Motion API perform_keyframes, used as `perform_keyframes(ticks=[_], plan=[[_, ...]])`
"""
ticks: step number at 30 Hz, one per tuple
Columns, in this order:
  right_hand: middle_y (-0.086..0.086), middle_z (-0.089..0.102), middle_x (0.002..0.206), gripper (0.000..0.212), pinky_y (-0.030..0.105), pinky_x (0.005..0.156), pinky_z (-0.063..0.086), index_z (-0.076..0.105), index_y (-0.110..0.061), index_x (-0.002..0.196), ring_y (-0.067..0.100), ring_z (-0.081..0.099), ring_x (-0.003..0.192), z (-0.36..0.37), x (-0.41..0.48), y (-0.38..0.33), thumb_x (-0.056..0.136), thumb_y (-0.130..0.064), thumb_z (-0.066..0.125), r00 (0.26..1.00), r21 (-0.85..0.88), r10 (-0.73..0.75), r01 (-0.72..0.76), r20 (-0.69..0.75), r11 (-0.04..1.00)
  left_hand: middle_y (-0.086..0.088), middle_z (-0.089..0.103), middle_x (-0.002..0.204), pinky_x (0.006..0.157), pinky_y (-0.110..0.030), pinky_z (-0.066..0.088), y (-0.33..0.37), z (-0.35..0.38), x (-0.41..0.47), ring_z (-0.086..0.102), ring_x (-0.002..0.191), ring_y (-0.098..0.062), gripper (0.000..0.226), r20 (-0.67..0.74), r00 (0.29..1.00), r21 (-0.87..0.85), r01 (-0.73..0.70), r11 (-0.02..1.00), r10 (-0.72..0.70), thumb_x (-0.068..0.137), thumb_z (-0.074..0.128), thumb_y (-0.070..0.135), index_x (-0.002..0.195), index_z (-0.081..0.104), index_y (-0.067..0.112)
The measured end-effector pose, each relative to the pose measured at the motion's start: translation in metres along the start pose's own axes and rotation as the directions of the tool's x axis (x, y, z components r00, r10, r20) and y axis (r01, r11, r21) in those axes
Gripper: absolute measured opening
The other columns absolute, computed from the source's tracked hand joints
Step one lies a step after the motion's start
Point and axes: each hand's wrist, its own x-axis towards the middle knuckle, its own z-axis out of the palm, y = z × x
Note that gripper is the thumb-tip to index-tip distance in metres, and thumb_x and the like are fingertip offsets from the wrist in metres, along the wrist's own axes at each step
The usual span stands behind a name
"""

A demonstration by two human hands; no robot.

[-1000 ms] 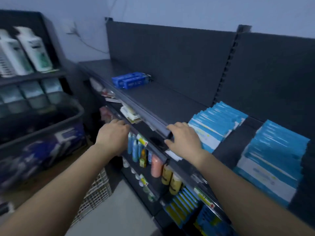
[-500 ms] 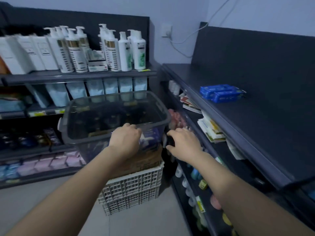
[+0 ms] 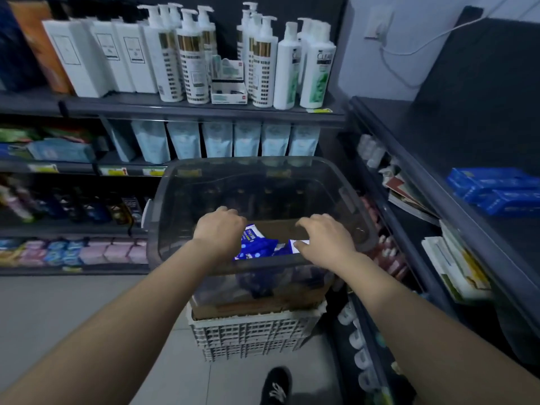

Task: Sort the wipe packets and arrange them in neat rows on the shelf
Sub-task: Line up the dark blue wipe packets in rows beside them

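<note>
Down in the middle of the frame, both my hands reach into the grey tub (image 3: 361,200). My left hand (image 3: 219,233) and my right hand (image 3: 325,239) are bent over the blue wipe packets (image 3: 258,247) at the bottom. My fingers (image 3: 308,223) curl down, and I cannot tell if they grip a packet yet. At the right edge, a small pile of blue packets (image 3: 496,192) lies on the top shelf (image 3: 455,147). Only that pile shows there, so I think lots of sorting is left.

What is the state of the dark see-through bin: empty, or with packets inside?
Not empty. Blue wipe packets lie at the bottom of the bin, visible over its near rim. How many cannot be told.
</note>
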Motion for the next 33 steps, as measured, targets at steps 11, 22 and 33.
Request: perform_keyframes(ticks=[11, 22, 33], plan=[[0.003, 0.054, 0.135, 0.059, 0.037, 0.092, 0.048, 0.048, -0.024, 0.136, 0.024, 0.051, 0.122, 0.052, 0.13, 0.049, 0.083, -0.031, 0.071, 0.859, -0.131, -0.02, 0.101, 0.512, 0.986, -0.002, 0.066, 0.109, 0.077, -0.033, 0.052, -0.031, 0.085, 0.093, 0.062, 0.098, -0.023, 0.021, 0.454, 0.889, -0.014, 0.076, 0.997, -0.061, 0.088, 0.055, 0.017, 0.105, 0.066, 0.021], [0.0, 0.062, 0.082, 0.037, 0.025, 0.057, 0.042, 0.059, -0.013, 0.077, 0.02, 0.058, 0.076, 0.085, 0.184, 0.085, 0.069, -0.039, 0.084, 0.62, -0.155, 0.03, 0.148, 0.784, 0.977, -0.014, 0.042, 0.139, 0.1, -0.04, 0.044, -0.034, 0.165, 0.157, 0.048, 0.122, -0.031, 0.056, 0.621, 0.783, -0.211, 0.207, 0.955, -0.032, 0.092, 0.055, 0.04, 0.141, 0.039, 0.017], [0.002, 0.063, 0.096, 0.029, 0.029, 0.066, 0.039, 0.047, -0.024, 0.075, 0.025, 0.06, 0.091, 0.098, 0.209, 0.073, 0.084, -0.04, 0.069, 0.832, 0.102, 0.064, -0.144, 0.551, 0.984, -0.01, 0.036, 0.145, 0.105, -0.044, 0.033, -0.034, 0.192, 0.19, 0.033, 0.133, -0.031, 0.099, 0.678, 0.708, -0.194, 0.434, 0.88, -0.2, 0.063, 0.076, 0.064, 0.142, 0.036, 0.02]])
